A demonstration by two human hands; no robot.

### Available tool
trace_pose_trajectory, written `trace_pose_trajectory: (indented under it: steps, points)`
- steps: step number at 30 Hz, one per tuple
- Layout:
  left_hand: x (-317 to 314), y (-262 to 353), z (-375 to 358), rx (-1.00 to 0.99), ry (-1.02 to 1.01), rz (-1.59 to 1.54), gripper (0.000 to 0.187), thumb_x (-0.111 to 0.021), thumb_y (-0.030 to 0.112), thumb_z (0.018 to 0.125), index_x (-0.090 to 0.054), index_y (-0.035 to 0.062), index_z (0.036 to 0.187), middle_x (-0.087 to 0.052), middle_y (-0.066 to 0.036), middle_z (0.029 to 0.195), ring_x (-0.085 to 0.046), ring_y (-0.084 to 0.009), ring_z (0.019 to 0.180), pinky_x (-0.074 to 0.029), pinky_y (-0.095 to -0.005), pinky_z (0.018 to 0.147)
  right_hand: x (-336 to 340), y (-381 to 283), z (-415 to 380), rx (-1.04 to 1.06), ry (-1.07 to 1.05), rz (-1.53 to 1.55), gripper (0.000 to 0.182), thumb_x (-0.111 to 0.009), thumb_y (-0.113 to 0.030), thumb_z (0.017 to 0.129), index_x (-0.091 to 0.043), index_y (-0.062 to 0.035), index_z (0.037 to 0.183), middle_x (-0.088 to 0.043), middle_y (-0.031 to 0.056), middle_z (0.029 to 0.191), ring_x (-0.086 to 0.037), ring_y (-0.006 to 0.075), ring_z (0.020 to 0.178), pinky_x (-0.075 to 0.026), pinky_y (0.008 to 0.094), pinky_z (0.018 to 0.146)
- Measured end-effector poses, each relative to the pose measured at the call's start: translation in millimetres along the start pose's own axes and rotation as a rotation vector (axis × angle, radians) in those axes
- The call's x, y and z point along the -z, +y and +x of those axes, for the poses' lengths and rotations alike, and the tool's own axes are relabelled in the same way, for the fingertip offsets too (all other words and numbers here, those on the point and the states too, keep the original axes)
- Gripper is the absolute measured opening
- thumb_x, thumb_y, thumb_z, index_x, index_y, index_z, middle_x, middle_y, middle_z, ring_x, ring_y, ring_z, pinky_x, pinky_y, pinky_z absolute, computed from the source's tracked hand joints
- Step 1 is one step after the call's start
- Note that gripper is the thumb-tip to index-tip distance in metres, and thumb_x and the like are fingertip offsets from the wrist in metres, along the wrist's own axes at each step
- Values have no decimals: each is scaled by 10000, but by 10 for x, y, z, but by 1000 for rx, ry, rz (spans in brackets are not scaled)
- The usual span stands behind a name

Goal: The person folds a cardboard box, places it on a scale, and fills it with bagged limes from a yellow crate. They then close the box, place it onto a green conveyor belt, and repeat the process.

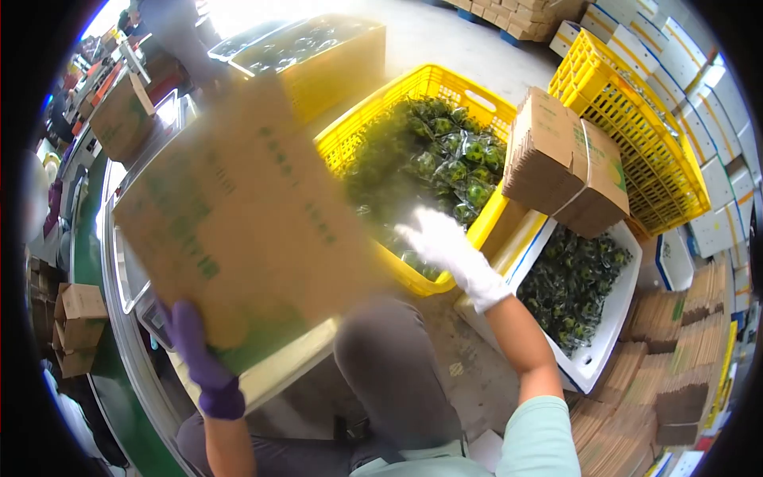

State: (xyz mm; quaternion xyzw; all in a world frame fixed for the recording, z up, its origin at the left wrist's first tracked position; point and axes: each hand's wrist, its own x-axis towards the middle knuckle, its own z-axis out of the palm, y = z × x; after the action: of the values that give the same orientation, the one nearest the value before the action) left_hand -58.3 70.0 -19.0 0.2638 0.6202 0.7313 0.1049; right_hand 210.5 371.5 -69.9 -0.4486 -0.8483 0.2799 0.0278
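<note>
A cardboard box (246, 215) with green print, smeared by motion, is held up at the left of the view. My left hand (191, 342), in a purple glove, grips its lower left edge; the fingers are partly hidden. In a white glove, my right hand (445, 246) reaches over the near right rim of a yellow crate (330, 143), fingers apart and holding nothing. Inside the crate lie many clear plastic bags of green produce (477, 171). The box hides part of the crate's left side.
A tied bundle of flattened cartons (568, 155) rests right of the crate, above a white bin (612, 334) of dark green produce. Another yellow crate (636, 119) leans behind. Flat cardboard stacks (675, 350) stand right; a green conveyor (119, 381) runs left. Someone's legs (171, 32) show at upper left.
</note>
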Motion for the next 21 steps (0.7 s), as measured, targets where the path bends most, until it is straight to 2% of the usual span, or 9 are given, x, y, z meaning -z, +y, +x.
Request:
trace_pose_trajectory:
  steps: [2,3,4,5,6,8,15,19,21]
  points:
    - [-890,177,-17,-47,-23,-101,703,-546,181,921,-212,0,1512,-340,-133,1494,-356,-228,1346,-284,-354,1117,-87,191,468,-74,66,-5,813,-649,-463,853,-291,-83,1476,-220,252,1535,-301,499,1358,-353,594,1049]
    - [-1185,168,-27,-13,-51,-123,732,-563,180,908,-195,2,1515,-327,-136,1500,-348,-235,1349,-281,-357,1117,-618,1199,957,-57,65,-8,813,-649,-463,853,-291,-83,1476,-220,252,1535,-301,499,1358,-353,594,1049]
    - [-1414,128,-39,17,-77,-147,762,-580,179,895,-179,4,1519,-315,-139,1506,-341,-241,1353,-278,-359,1118,-1226,1688,1813,118,263,-361,1002,-723,-526,760,-181,-181,1529,-29,203,1596,-104,535,1415,-269,720,1028]
    - [-1612,22,-71,-10,-87,-136,731,-576,197,908,-207,2,1508,-346,-132,1482,-363,-237,1335,-290,-354,1109,-737,1559,1402,140,268,-362,1002,-723,-526,760,-181,-181,1529,-29,203,1596,-104,535,1415,-269,720,1028]
    - [-1778,-120,-49,-37,-99,-125,701,-571,215,921,-236,0,1498,-378,-124,1458,-386,-232,1318,-302,-349,1100,-252,749,1485,-379,14,-280,1126,-777,-562,674,-131,-250,1542,41,172,1605,-35,527,1428,-240,778,985]
    - [-1942,-358,-24,149,-186,-227,847,-627,201,873,-119,-11,1516,-282,-165,1504,-311,-254,1359,-264,-356,1117,-159,935,1740,-442,81,-310,1243,-829,-580,590,-90,-292,1548,96,142,1609,-35,501,1440,-244,762,1006]
    - [-2109,-859,83,285,-237,-243,850,-580,262,904,-69,-44,1511,-253,-183,1505,-296,-268,1366,-258,-369,1122,-385,1224,2052,-417,96,-435,1103,-807,-566,639,-203,-321,1529,-22,123,1617,91,503,1433,-259,763,999]
    - [-2037,-812,67,337,-248,-281,793,-545,258,935,-85,-33,1512,-303,-181,1473,-355,-260,1325,-304,-361,1099,-424,1423,2071,-244,238,-521,505,-722,-234,784,-500,-196,1236,-460,141,1256,-389,429,1244,-466,650,809]
    - [-2001,-832,73,369,-244,-313,781,-541,261,940,-95,-32,1510,-328,-176,1453,-381,-252,1297,-326,-356,1081,-398,1560,2055,-198,281,-437,470,-691,-172,785,-508,-185,1217,-469,156,1242,-421,423,1214,-478,617,814]
